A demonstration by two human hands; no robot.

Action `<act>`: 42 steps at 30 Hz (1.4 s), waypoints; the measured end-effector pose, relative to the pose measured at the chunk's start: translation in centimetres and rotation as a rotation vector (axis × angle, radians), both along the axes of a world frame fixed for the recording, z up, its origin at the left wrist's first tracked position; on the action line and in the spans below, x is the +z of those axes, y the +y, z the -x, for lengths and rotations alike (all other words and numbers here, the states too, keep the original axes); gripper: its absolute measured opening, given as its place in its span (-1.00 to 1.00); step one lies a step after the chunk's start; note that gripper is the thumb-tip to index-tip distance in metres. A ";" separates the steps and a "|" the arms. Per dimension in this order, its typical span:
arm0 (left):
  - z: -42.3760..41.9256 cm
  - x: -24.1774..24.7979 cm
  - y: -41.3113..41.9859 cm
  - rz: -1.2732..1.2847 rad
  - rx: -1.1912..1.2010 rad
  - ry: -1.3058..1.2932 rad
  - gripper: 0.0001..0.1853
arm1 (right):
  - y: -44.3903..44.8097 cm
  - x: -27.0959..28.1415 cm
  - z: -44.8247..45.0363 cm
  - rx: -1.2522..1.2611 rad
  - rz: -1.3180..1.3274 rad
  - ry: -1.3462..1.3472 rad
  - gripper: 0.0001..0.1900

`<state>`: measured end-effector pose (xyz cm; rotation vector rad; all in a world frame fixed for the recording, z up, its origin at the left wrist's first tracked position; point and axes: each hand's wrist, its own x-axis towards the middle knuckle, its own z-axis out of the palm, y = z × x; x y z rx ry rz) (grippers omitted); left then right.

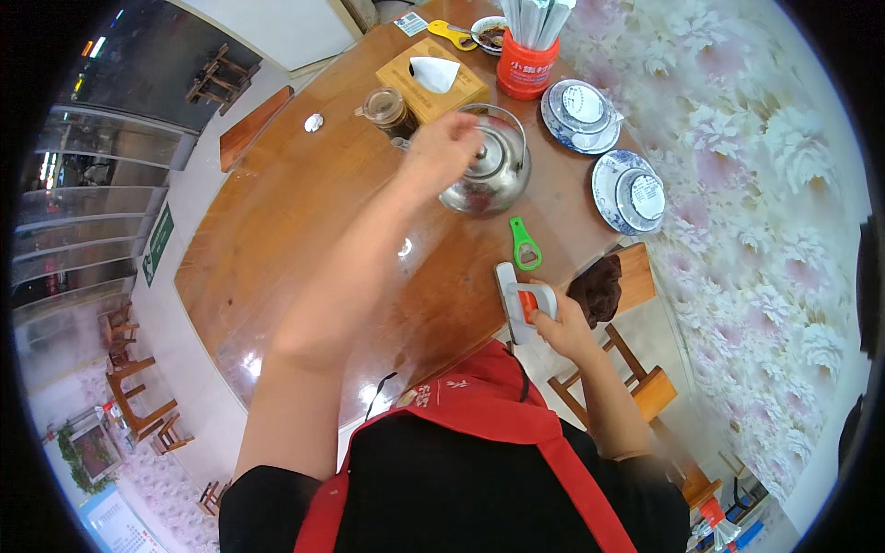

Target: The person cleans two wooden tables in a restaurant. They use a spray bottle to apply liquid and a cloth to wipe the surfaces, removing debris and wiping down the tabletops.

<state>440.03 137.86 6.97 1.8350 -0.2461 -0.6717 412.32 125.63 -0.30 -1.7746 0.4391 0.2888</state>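
Note:
My right hand [547,319] grips a grey and orange handled cleaning tool [523,304] at the near edge of the brown wooden table [276,228]. Stretched over the table, my left hand [442,153] is at the metal kettle [487,176]; it is blurred, and whether its fingers touch the lid or handle is unclear. A green bottle opener [526,245] lies between the kettle and the tool. Beside the kettle stand a glass jar with dark contents [387,110] and a tissue box [394,72] with a tissue sticking out.
Wrapped blue-and-white dish sets [581,117] stand near the floral wall. Farther back are a red container [527,69] of wrapped utensils, a small bowl [489,34] and a yellow bottle opener [453,34]. A crumpled white tissue [313,123] lies toward the left. A dark cloth [596,290] rests on a chair.

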 end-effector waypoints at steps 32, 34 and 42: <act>11.1 0.2 9.2 0.695 0.363 0.358 -0.76 | 2.4 -0.4 -3.7 -0.057 0.696 -0.159 -0.65; 11.4 2.1 14.1 0.565 0.273 0.308 -0.75 | 2.8 -0.7 -3.8 -0.011 0.763 -0.184 -0.65; 12.8 4.2 31.0 -0.449 -0.119 -0.145 -0.73 | 6.5 0.9 -5.3 0.083 0.654 -0.113 -0.73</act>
